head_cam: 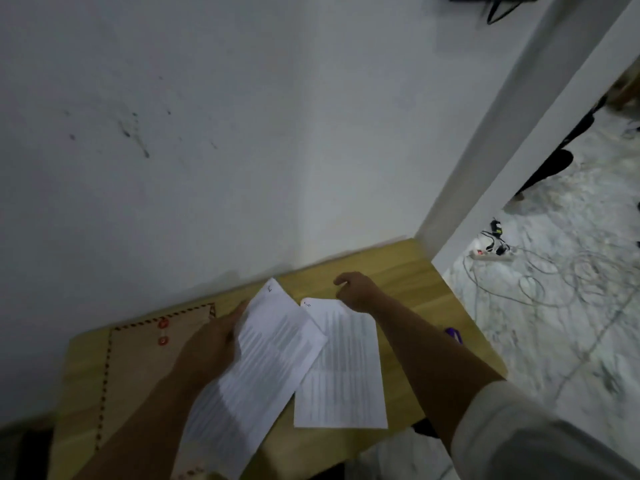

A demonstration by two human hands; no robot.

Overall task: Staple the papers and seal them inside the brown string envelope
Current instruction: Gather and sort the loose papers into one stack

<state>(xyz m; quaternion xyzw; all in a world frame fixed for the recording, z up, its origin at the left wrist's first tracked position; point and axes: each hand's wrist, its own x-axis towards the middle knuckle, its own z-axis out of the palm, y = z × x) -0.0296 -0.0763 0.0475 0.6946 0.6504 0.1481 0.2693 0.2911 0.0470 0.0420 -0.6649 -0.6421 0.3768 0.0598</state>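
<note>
My left hand [211,344] grips the left edge of a printed white sheet [263,368], held tilted above the table. A second printed sheet [343,372] lies flat on the wooden table [408,271], partly under the first. My right hand [358,291] hovers at that flat sheet's far right corner with fingers loosely curled and nothing in them. The brown string envelope [138,368], with red button discs and a striped border, lies on the left, partly hidden by my left arm. A purple object [453,334], possibly the stapler, peeks out behind my right forearm.
A white wall stands just behind the table. The table's right edge drops to a marble floor with a power strip [491,256] and loose cables [554,282]. A white door frame [502,150] rises at the table's far right corner.
</note>
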